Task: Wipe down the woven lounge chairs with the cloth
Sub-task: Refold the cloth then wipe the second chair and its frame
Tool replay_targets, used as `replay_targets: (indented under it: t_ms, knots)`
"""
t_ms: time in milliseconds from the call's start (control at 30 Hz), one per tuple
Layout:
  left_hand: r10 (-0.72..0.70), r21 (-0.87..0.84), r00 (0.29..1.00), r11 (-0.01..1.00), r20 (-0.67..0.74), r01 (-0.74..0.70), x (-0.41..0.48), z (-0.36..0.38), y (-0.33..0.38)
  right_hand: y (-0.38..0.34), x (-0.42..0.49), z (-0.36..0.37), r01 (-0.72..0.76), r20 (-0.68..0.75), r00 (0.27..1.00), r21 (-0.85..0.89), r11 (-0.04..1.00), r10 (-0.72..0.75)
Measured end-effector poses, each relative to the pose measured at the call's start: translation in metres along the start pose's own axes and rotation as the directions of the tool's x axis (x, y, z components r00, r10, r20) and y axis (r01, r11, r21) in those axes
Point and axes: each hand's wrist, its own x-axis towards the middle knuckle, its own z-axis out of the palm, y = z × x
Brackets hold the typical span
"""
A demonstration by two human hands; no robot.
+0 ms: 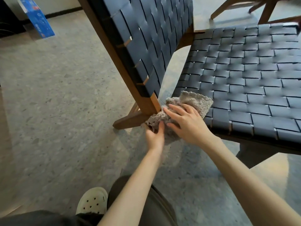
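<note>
Both hands are working a cloth [193, 101] at the corner of a woven chair [268, 98].

The beige cloth is lying bunched on the near corner of the dark seat [241, 75], drooping over the seat's edge and touching the foot of the wooden rail [149, 106] that is carrying the backrest [146, 36]. The right hand [187, 123] is pressing down on the cloth with its fingers straight and spread, gripping nothing. The left hand [154, 136] is reaching from below the seat's edge and pinching the hanging part of the cloth, thumb curled into the folds. The chair is standing on a speckled grey floor [57, 95]. A blue box [38, 22] is leaning near the far wall, a pale perforated shoe [92, 201] is showing at the bottom, and the wooden legs of a second chair [267, 12] are showing beyond the seat's far edge.
</note>
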Motion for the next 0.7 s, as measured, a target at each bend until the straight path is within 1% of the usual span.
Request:
replay_targets:
  t_ms: [67, 133, 200, 300, 400, 500, 633, 700]
  knots:
    - [-0.006, 0.030, 0.995, 0.999, -0.099, 0.009, 0.007, 0.008, -0.003, 0.000, -0.001, 0.013, 0.035, -0.075, 0.996, -0.131, 0.991, -0.045]
    - [0.002, 0.034, 0.990, 0.999, -0.139, 0.003, 0.008, 0.015, -0.007, 0.005, -0.004, 0.015, 0.070, -0.149, 0.983, -0.205, 0.976, -0.102]
    - [0.029, 0.020, 0.989, 0.999, -0.142, -0.027, 0.006, 0.021, -0.009, 0.011, -0.008, 0.014, 0.109, -0.198, 0.967, -0.253, 0.961, -0.161]
    - [0.050, -0.046, 0.994, 0.997, -0.095, -0.055, -0.003, 0.034, -0.015, 0.018, -0.018, 0.008, 0.119, -0.249, 0.949, -0.289, 0.950, -0.194]
    - [0.007, -0.067, 0.998, 0.998, -0.068, -0.011, -0.019, 0.050, -0.024, 0.027, -0.037, -0.002, 0.097, -0.218, 0.962, -0.285, 0.954, -0.163]
    - [-0.019, -0.065, 0.997, 0.998, -0.073, 0.014, -0.042, 0.067, -0.027, 0.042, -0.060, -0.011, 0.030, -0.255, 0.961, -0.295, 0.955, -0.109]
    - [-0.064, -0.069, 0.998, 0.995, 0.024, 0.066, -0.081, 0.090, -0.032, 0.070, -0.102, -0.029, -0.048, -0.291, 0.956, -0.298, 0.953, -0.043]
    - [-0.079, -0.032, 0.993, 0.996, 0.084, 0.082, -0.102, 0.104, -0.035, 0.084, -0.128, -0.040, -0.124, -0.317, 0.948, -0.307, 0.944, 0.021]
